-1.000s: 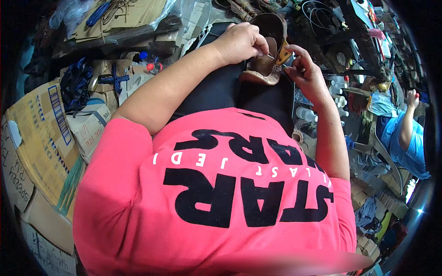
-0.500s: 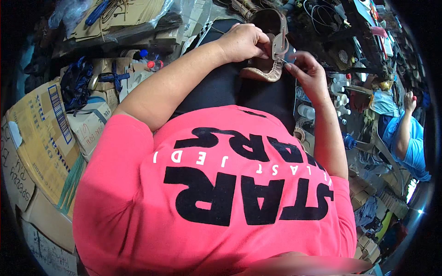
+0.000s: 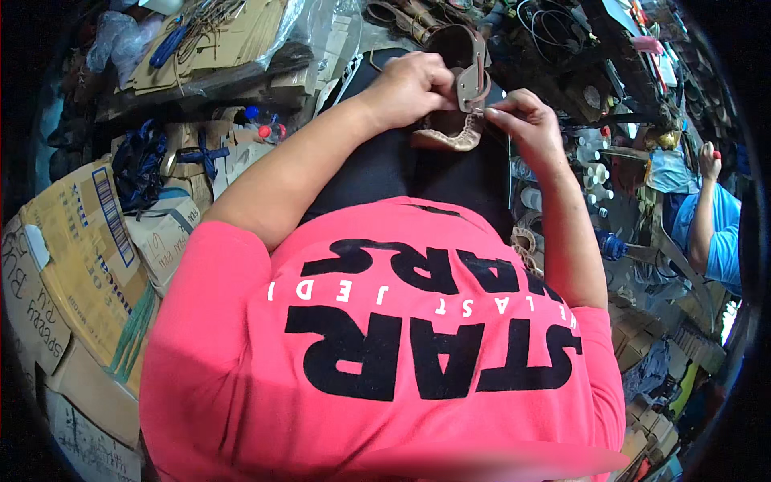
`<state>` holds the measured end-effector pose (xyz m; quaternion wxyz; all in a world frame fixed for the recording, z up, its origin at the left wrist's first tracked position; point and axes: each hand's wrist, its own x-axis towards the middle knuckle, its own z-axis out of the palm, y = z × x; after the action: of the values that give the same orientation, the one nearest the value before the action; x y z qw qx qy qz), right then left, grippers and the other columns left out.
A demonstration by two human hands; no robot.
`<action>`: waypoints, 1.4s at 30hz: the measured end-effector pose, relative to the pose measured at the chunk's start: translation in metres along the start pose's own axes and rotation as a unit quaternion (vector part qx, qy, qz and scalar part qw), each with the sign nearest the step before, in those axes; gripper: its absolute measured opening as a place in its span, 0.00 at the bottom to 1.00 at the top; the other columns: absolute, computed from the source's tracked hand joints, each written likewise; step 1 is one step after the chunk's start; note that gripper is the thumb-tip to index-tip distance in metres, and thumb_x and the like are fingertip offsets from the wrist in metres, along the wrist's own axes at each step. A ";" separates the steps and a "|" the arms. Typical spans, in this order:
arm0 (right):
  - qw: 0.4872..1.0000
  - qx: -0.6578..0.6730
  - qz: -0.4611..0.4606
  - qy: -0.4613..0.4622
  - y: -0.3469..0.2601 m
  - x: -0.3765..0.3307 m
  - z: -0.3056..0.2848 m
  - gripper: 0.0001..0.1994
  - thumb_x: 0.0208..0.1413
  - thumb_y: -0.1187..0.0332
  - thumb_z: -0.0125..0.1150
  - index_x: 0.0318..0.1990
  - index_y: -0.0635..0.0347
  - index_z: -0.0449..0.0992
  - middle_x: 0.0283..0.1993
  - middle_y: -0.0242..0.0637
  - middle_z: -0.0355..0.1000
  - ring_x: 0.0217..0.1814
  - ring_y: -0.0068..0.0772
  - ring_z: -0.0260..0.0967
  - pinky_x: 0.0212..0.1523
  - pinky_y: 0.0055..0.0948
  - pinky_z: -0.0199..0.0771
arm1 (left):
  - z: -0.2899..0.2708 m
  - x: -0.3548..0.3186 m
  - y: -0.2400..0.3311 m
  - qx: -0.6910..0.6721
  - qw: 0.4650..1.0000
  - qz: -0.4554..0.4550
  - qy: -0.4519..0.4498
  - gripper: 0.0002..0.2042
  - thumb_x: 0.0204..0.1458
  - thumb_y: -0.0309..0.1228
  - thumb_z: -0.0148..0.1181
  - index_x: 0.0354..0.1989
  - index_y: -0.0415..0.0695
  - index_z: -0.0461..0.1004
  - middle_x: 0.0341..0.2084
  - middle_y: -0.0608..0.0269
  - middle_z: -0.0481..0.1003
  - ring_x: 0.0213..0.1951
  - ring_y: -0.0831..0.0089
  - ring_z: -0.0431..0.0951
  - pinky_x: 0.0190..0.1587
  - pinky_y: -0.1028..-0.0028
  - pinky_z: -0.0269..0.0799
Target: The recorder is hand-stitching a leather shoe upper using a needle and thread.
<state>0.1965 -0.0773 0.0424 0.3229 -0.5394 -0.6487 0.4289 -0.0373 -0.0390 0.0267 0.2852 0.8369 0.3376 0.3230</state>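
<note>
A brown leather moccasin-style shoe [image 3: 446, 140] with a gathered, stitched toe seam rests over my dark-trousered knees, its toe toward me. My left hand [image 3: 411, 90] grips the shoe's left side near the strap [image 3: 468, 87], fingertips curled into the opening. On the other side, my right hand [image 3: 526, 124] is closed in a pinch at the edge of the seam. A thin, pale, needle-like thing shows at its fingertips; it is too small to make out fully.
Cardboard boxes [image 3: 76, 241] stand at the left, with flat card sheets [image 3: 217, 48] beyond. Plastic bottles [image 3: 590, 173] cluster at the right. Farther right, another person in a blue top [image 3: 711, 233] has a raised hand. More shoes [image 3: 397, 16] lie past my knees.
Both hands and the shoe have shifted slightly left in the picture. My right hand has come closer to the shoe's edge; the left keeps its hold.
</note>
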 end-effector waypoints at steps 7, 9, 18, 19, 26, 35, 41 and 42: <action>0.980 0.176 0.086 0.020 -0.002 -0.008 0.006 0.09 0.51 0.67 0.62 0.36 0.62 0.77 0.34 0.29 0.74 0.38 0.17 0.67 0.44 0.18 0.64 | -0.001 -0.008 0.016 0.037 0.995 -0.083 -0.046 0.04 0.45 0.30 0.59 0.28 0.46 0.75 0.26 0.59 0.72 0.34 0.62 0.73 0.35 0.69 0.67; 0.965 0.243 0.101 0.019 0.003 -0.007 0.012 0.10 0.51 0.66 0.62 0.38 0.63 0.77 0.36 0.30 0.74 0.39 0.18 0.67 0.46 0.19 0.63 | -0.003 -0.005 0.017 0.079 0.986 -0.090 -0.117 0.05 0.47 0.30 0.56 0.32 0.48 0.75 0.28 0.60 0.73 0.36 0.62 0.74 0.36 0.67 0.67; 0.934 0.297 0.136 0.145 0.064 -0.033 -0.057 0.11 0.53 0.64 0.59 0.40 0.61 0.75 0.37 0.30 0.73 0.39 0.22 0.68 0.46 0.25 0.65 | -0.081 -0.074 -0.024 0.096 0.986 -0.135 -0.026 0.04 0.49 0.29 0.56 0.31 0.44 0.74 0.29 0.67 0.75 0.35 0.72 0.74 0.40 0.71 0.67; 0.916 0.337 0.156 0.150 0.065 -0.038 -0.065 0.11 0.54 0.64 0.58 0.41 0.61 0.75 0.37 0.29 0.73 0.39 0.22 0.68 0.46 0.26 0.66 | -0.089 -0.081 -0.020 -0.039 0.976 -0.213 0.002 0.04 0.50 0.29 0.57 0.31 0.43 0.74 0.29 0.68 0.75 0.34 0.77 0.74 0.41 0.74 0.67; 0.843 0.533 -0.067 -0.025 -0.079 0.008 -0.003 0.08 0.61 0.64 0.48 0.41 0.56 0.70 0.33 0.29 0.70 0.40 0.23 0.67 0.47 0.28 0.65 | -0.065 -0.004 0.073 -0.571 0.818 0.062 -0.001 0.08 0.54 0.35 0.55 0.34 0.43 0.72 0.28 0.65 0.73 0.37 0.75 0.74 0.45 0.70 0.69; 0.983 -0.173 0.055 0.012 -0.003 -0.057 -0.090 0.16 0.56 0.58 0.57 0.42 0.62 0.74 0.31 0.27 0.71 0.36 0.20 0.66 0.38 0.21 0.66 | -0.123 -0.116 0.005 0.226 0.958 -0.175 0.012 0.12 0.49 0.34 0.59 0.39 0.41 0.74 0.34 0.58 0.76 0.35 0.69 0.76 0.39 0.74 0.70; 0.922 -0.370 0.054 0.101 0.063 -0.090 -0.157 0.17 0.53 0.59 0.60 0.43 0.64 0.74 0.33 0.34 0.73 0.35 0.20 0.68 0.39 0.23 0.67 | -0.169 -0.189 -0.025 0.224 0.922 -0.283 0.142 0.09 0.47 0.33 0.61 0.35 0.43 0.78 0.28 0.59 0.75 0.29 0.68 0.75 0.33 0.73 0.69; 0.979 -0.185 0.020 0.084 0.056 -0.079 -0.131 0.18 0.53 0.60 0.61 0.47 0.62 0.73 0.35 0.32 0.72 0.36 0.18 0.66 0.39 0.21 0.66 | -0.154 -0.167 -0.009 0.196 0.933 -0.272 0.134 0.09 0.46 0.32 0.61 0.36 0.44 0.78 0.30 0.59 0.75 0.31 0.69 0.76 0.35 0.73 0.69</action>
<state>0.3528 -0.1239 0.0504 0.2626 -0.6367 -0.6765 0.2607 -0.2479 -0.1183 0.0591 0.1441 0.7013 0.6438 0.2699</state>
